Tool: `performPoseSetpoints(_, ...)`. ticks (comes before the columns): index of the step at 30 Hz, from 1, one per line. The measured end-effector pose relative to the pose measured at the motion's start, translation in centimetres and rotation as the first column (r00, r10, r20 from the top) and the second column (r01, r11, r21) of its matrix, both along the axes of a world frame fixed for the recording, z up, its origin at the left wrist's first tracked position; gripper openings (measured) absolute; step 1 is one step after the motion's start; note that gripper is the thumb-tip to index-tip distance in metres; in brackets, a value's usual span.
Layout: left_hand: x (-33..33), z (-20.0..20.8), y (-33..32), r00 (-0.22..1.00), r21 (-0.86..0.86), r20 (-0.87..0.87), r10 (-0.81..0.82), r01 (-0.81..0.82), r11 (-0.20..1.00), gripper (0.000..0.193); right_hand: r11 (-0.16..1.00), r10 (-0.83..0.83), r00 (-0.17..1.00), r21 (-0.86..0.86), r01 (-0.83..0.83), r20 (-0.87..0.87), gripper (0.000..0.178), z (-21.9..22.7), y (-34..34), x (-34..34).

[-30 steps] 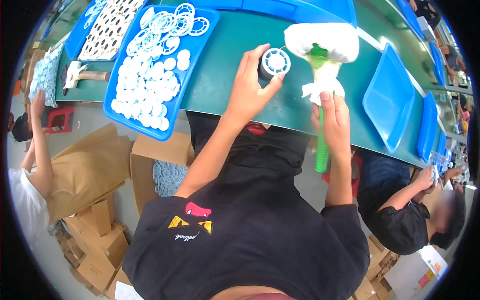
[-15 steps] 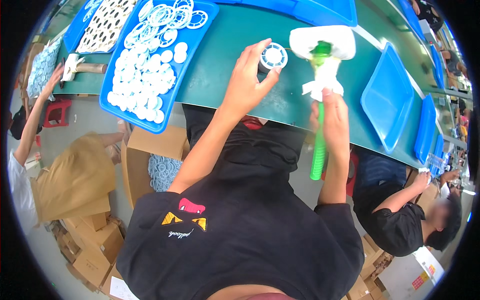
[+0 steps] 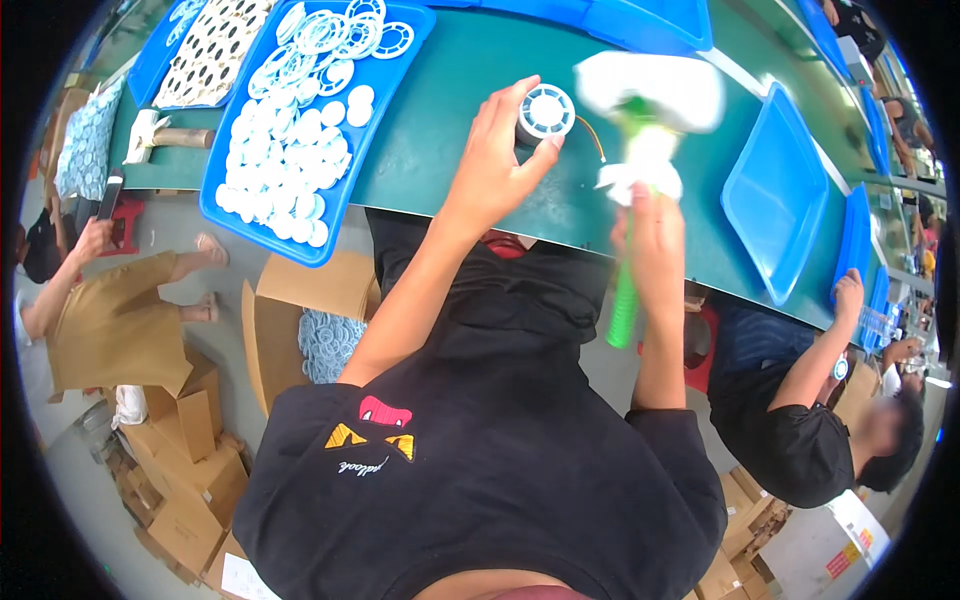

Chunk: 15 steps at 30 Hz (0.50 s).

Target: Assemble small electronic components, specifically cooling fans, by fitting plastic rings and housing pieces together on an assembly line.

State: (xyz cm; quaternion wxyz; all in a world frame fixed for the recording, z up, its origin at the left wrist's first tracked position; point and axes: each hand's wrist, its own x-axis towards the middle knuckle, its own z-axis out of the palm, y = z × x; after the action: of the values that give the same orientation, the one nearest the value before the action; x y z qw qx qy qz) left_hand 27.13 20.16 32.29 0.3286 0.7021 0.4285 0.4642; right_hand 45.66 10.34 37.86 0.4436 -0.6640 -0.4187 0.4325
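My left hand (image 3: 497,160) is closed round a short dark cylinder (image 3: 546,113), which looks like a small motor. It stands on the green bench, with a white spoked ring on top and thin coloured wires coming out at its right. In my right hand (image 3: 652,235) is a mallet (image 3: 650,92) with a ribbed green handle. Its head is wrapped in white material and blurred by motion, just right of the motor and apart from it. More white wrapping is tied round the handle's upper part, above my fingers.
A blue tray (image 3: 340,190) at left holds white discs and spoked rings. Left of it lies another wrapped hammer (image 3: 170,137). An empty-looking blue tray (image 3: 770,200) stands at right. A carton (image 3: 265,345) of pale blue rings is below the bench. Co-workers are at both sides.
The mallet has shifted and tilted slightly, its handle end swinging left, with my right hand moving a little left. The motor's wires now show more. At left, a co-worker has drawn back holding a dark flat object.
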Motion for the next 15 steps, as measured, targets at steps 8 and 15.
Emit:
performPoseSetpoints(8, 0.1, -0.2, -0.1, 0.995, -0.072, 0.102, 0.004, 0.003, 0.997, 0.058, 0.988, -0.049, 0.992, 0.142, 0.066, -0.118, 0.037, 0.6, -0.6, 0.0)
performPoseSetpoints(15, -0.1, -0.1, 0.0, 0.999, -0.066, 0.043, -0.017, 0.019, 0.998, 0.066, 0.996, -0.031, 0.992, 0.077, 0.040, -0.124, 0.035, 2.0, -0.3, 0.3)
